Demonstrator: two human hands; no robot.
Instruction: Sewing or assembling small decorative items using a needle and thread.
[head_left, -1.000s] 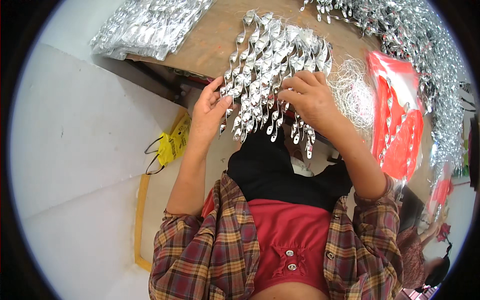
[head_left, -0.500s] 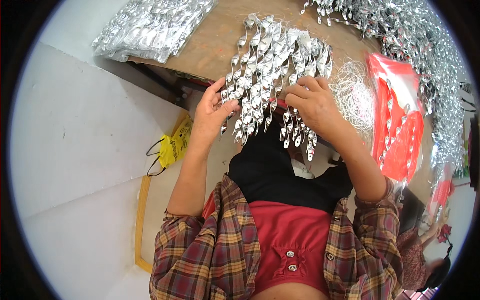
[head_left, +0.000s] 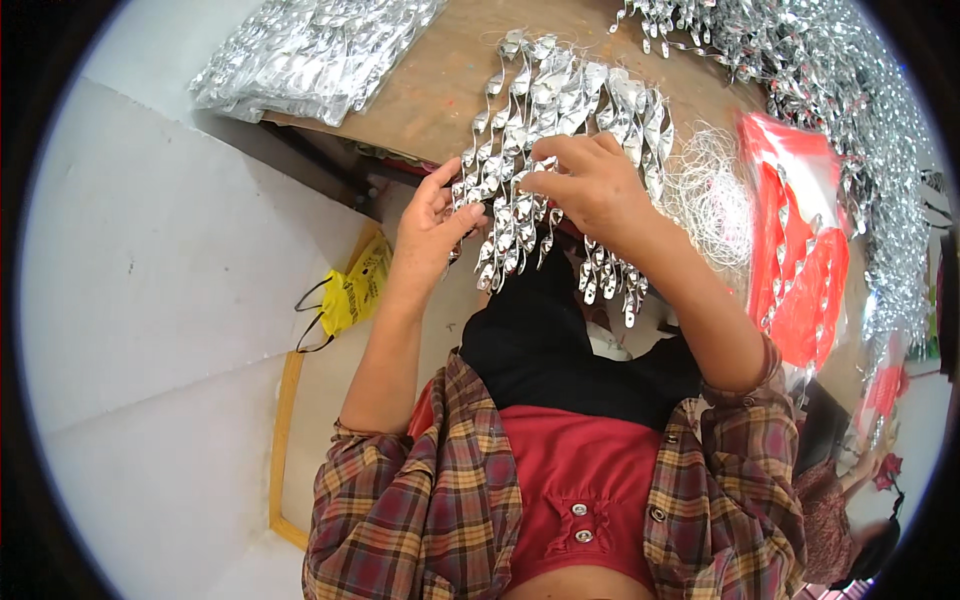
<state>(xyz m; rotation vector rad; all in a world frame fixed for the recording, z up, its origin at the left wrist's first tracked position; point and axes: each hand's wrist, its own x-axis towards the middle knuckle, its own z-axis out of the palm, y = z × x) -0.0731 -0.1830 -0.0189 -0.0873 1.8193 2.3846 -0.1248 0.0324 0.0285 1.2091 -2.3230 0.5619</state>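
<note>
A bundle of shiny silver spiral strands (head_left: 560,120) lies across the near edge of a brown table (head_left: 440,90) and hangs down over it. My left hand (head_left: 430,225) grips the strands at the bundle's left lower edge, thumb and fingers closed on them. My right hand (head_left: 590,180) rests on the bundle's middle, fingertips pinching a strand. The plaid-shirt sleeves and a red top fill the lower part of the view.
A packet of silver pieces (head_left: 310,50) lies at the table's far left. A long heap of silver strands (head_left: 850,120) runs down the right side beside red plastic bags (head_left: 800,240) and a tangle of thin thread (head_left: 710,190). A yellow bag (head_left: 355,290) lies on the floor.
Both hands have shifted slightly along the strands; the right hand moved up onto the bundle's middle, and the hanging ends swung a little.
</note>
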